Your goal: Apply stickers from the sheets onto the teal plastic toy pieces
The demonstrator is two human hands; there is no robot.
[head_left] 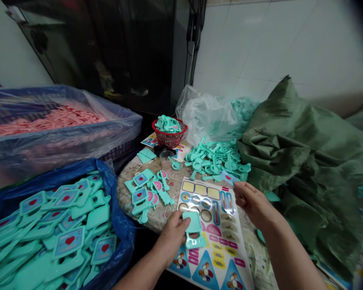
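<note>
My left hand [174,235] grips a small teal plastic toy piece [192,229] with a blank square face and a handle cut-out. It is held over a sticker sheet [210,241] printed with circles, thermometers, pink fans and blue triangles. To the right, my right hand [250,198] pinches a blue sticker with a red heart [228,177], raised above the sheet's upper right corner. Left of the sheet lie several teal pieces [143,189], some bearing heart or pink fan stickers. Beyond the sheet is a loose pile of teal pieces [219,158].
A blue-lined container [116,213] at left holds many heart-stickered teal pieces. Behind it stands a plastic-covered crate [115,121] of pink pieces. A red basket [169,139] sits at the table's back, beside a clear plastic bag [208,114]. A green sack [314,149] bulges at right.
</note>
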